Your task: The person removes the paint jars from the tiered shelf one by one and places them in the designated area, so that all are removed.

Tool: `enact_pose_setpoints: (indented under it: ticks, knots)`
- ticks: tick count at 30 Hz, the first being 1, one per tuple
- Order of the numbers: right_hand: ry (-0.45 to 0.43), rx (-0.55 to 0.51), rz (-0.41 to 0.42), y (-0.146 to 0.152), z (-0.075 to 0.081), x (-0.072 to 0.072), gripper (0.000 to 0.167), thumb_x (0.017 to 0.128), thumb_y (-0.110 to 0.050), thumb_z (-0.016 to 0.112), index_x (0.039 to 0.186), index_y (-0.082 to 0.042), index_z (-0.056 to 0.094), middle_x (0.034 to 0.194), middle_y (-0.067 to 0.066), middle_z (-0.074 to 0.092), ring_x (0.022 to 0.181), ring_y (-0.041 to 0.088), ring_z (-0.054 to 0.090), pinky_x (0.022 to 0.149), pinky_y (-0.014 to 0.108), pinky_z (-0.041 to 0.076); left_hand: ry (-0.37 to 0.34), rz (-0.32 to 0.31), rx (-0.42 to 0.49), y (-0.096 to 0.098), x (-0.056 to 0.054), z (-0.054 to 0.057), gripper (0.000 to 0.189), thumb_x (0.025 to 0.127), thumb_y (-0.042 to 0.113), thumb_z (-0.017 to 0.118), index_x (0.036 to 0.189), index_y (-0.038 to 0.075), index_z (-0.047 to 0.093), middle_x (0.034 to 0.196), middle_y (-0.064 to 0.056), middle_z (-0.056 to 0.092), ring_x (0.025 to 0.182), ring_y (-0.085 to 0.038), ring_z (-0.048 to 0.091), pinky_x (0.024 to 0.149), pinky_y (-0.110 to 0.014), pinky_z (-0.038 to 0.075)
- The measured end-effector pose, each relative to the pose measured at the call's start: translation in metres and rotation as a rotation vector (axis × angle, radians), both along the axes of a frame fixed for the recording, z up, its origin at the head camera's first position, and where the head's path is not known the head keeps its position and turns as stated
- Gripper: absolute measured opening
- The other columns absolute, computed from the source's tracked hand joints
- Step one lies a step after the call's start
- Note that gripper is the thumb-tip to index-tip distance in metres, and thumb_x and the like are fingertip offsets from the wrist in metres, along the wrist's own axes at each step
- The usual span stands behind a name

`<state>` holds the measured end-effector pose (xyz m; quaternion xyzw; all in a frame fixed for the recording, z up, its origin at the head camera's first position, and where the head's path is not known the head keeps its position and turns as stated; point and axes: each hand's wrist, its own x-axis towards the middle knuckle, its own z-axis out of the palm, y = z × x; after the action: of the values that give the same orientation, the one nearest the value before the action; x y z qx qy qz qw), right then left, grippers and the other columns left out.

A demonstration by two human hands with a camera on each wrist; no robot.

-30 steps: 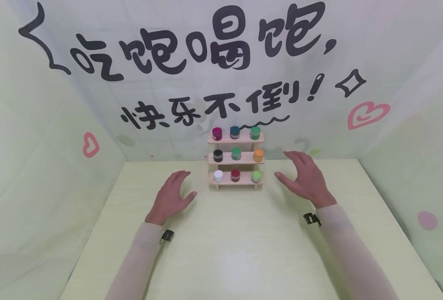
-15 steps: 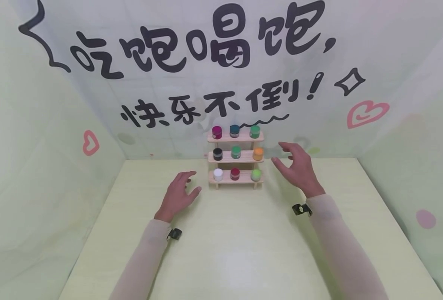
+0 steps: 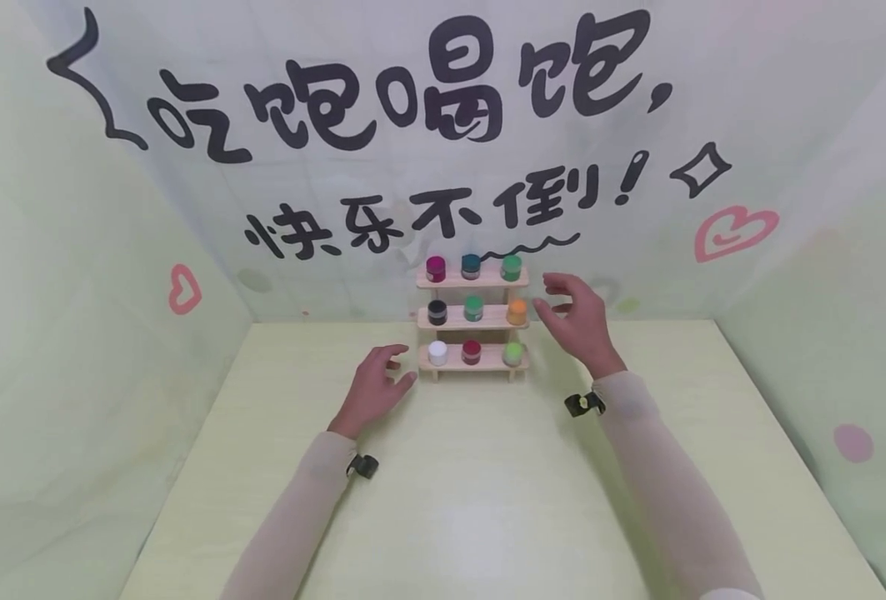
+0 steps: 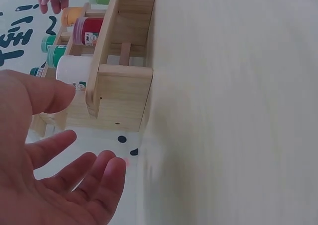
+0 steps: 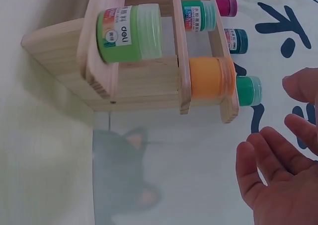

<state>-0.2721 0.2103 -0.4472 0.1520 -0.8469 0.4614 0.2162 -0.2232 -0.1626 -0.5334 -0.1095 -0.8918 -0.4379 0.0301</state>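
A three-tier wooden rack [image 3: 453,358] stands at the back of the table, holding several small paint jars. My left hand [image 3: 373,387] hovers left of the bottom tier, fingers loosely bent, nearest the white jar [image 3: 437,353]. On the other side, my right hand [image 3: 578,321] is raised beside the upper tiers, close to the orange jar [image 3: 517,312] and the green jar [image 3: 512,267] above it. Nothing is in either hand. The right wrist view shows the light green jar [image 5: 130,32] with its label on the lowest tier. A dark red jar [image 4: 88,31] sits beside the white one.
Behind the rack hangs a white cloth [image 3: 322,175] with large dark lettering, and more cloth flanks both sides. The pale table [image 3: 458,500] stretches in front of the rack. Both wrists carry small black cameras, such as the left wrist camera [image 3: 365,466].
Both hands have moved inward toward the rack. The left has shifted right, close to the bottom tier; the right has gone left and farther up, beside the upper tiers. The jars have stayed put.
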Motion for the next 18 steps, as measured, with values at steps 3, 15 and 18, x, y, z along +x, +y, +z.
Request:
enact_pose_setpoints:
  ticks: [3,15,18]
  knots:
    - [-0.02,-0.011,-0.012,-0.005,0.002,-0.007,0.043,0.098,-0.016,0.073,0.135,0.003,0.063,0.134,0.02,0.068,0.118,0.035,0.068,0.088,0.048,0.066,-0.016,-0.004,0.047,0.003,-0.004,-0.003,0.05,0.098,0.025,0.076,0.143,0.01,0.06,0.139,-0.017,0.061,0.119,-0.034,0.068,0.096,-0.045,0.065]
    - [-0.095,-0.046,-0.023,-0.022,0.01,-0.039,0.04,0.098,-0.021,0.073,0.134,-0.004,0.066,0.133,0.013,0.07,0.116,0.03,0.069,0.09,0.043,0.064,-0.091,0.004,0.191,0.018,-0.013,-0.008,0.038,0.1,0.019,0.074,0.137,0.012,0.066,0.137,-0.016,0.068,0.117,-0.032,0.072,0.102,-0.049,0.062]
    - [-0.117,-0.038,-0.026,-0.027,0.012,-0.046,0.042,0.098,-0.022,0.073,0.136,-0.006,0.066,0.131,0.012,0.071,0.116,0.029,0.068,0.09,0.044,0.063,-0.111,0.024,0.227,0.02,-0.014,-0.009,0.036,0.099,0.018,0.074,0.134,0.012,0.068,0.136,-0.014,0.069,0.116,-0.031,0.072,0.102,-0.048,0.062]
